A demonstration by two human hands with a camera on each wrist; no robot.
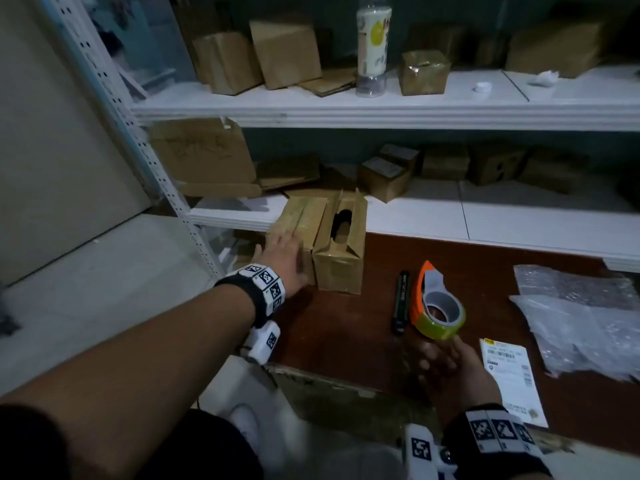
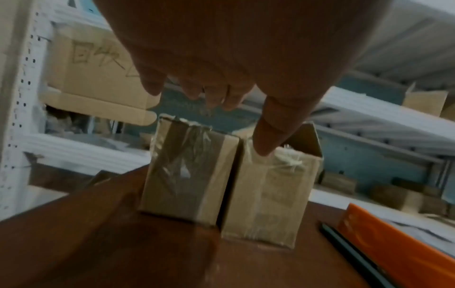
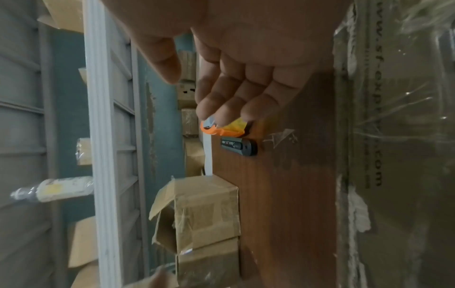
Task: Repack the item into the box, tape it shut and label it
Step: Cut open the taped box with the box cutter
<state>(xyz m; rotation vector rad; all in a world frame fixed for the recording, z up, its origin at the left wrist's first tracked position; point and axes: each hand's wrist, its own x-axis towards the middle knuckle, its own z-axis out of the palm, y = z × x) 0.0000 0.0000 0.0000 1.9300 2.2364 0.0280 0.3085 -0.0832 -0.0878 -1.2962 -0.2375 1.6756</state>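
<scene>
Open box (image 1: 341,242), flaps up, tape-wrapped, at table's (image 1: 346,334) far-left beside sealed box (image 1: 300,223). Left hand (image 1: 282,252) loosely spread over sealed one; right hand (image 1: 446,362), relaxed, empty, near tape dispenser (image 1: 434,306), knife (image 1: 401,301), label (image 1: 512,379).

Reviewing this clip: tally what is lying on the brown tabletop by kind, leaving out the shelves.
Cardboard boxes: 2, one taped shut, one open
Tape dispenser: 1
Utility knife: 1
Shipping label: 1
Bubble wrap pile: 1
Total: 6
</scene>
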